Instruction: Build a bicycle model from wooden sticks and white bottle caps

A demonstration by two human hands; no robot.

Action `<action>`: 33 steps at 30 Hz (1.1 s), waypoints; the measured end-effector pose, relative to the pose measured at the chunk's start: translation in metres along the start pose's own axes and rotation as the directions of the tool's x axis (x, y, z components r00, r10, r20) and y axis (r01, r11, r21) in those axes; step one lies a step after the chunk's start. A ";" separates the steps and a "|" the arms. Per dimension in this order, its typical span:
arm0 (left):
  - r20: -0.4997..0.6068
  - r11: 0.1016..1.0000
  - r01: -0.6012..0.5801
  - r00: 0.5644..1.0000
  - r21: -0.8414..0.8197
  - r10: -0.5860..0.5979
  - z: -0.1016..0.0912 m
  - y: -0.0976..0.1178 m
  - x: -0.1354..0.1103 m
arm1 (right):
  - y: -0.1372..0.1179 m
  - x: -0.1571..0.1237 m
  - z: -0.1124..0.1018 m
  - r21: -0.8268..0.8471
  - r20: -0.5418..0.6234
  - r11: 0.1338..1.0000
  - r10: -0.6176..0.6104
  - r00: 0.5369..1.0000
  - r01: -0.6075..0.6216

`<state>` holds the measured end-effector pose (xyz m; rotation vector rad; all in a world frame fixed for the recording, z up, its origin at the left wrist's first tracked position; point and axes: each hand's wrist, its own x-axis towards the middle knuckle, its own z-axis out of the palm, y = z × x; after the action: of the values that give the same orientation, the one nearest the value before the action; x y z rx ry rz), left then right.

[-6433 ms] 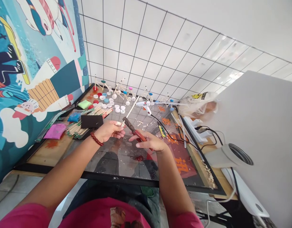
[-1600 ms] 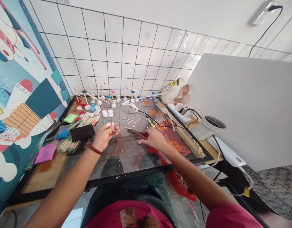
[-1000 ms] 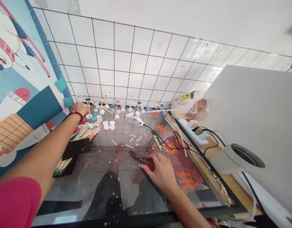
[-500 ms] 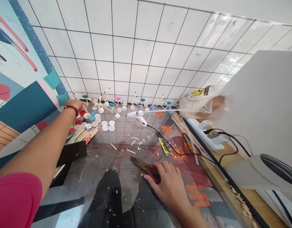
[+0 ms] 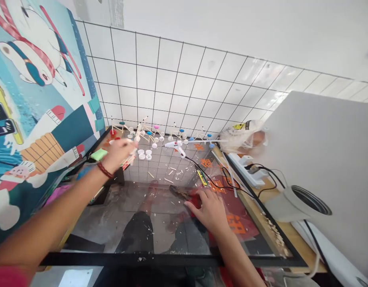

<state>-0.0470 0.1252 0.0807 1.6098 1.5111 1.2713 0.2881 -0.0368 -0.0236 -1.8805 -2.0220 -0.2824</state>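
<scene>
My left hand, smeared by motion, is over the bottle caps and matchsticks at the left. Its fingertips are near small white pieces, and I cannot make out whether it holds any. White bottle caps sit just to its right, and a bundle of matchsticks lies partly hidden below it. My right hand rests closed around the red handles of a pair of pliers, whose dark jaws point left on the glass tabletop. Behind stand small stick models with coloured tops and caps.
A white glue gun lies mid-table, its cord running right to a power strip. Near the cord is a yellow-green utility knife. Stick scraps litter the glass. A plastic bag and a grey-white cylinder stand right.
My left hand has come back and right from the far-left caps, and is now blurred. My right hand stays at the pliers. The view has shifted, showing the table's front edge.
</scene>
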 end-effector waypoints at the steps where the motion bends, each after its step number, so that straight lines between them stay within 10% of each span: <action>1: 0.099 0.998 -0.002 0.995 -0.067 0.009 0.016 0.002 -0.022 | -0.002 0.002 -0.002 0.086 -0.022 0.996 0.004 1.000 -0.003; 4: 0.509 0.972 0.086 0.860 -0.218 0.038 0.062 0.008 -0.079 | -0.019 0.017 -0.009 0.518 -0.039 0.856 0.032 0.999 -0.007; 7: 0.624 0.961 0.080 0.774 -0.264 0.107 0.092 0.008 -0.107 | -0.048 0.045 -0.007 0.869 0.157 0.464 0.067 0.985 -0.170; 9: 0.631 0.957 0.096 0.769 -0.274 0.104 0.099 0.004 -0.111 | -0.064 0.062 -0.001 0.924 0.285 0.252 0.051 0.957 -0.288; 16: 0.624 0.717 0.448 0.781 -0.533 -0.024 0.085 -0.013 -0.115 | -0.060 0.067 0.015 0.935 0.347 0.016 0.142 0.927 -0.353; 20: 0.673 0.551 0.633 0.721 -0.544 -0.164 0.080 -0.009 -0.118 | -0.050 0.059 0.011 0.931 0.366 -0.056 0.120 0.923 -0.362; 27: 0.832 0.461 0.829 0.475 -0.315 -0.287 0.081 0.003 -0.126 | -0.054 0.056 0.009 0.947 0.317 -0.060 0.020 0.948 -0.315; 33: 0.873 0.462 0.844 0.419 -0.272 -0.252 0.083 -0.001 -0.128 | -0.056 0.056 0.011 0.941 0.337 -0.015 0.038 0.941 -0.337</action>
<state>0.0404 0.0175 0.0182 0.7031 0.7468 0.4730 0.2285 0.0137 -0.0065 -1.0566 -1.1856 1.2597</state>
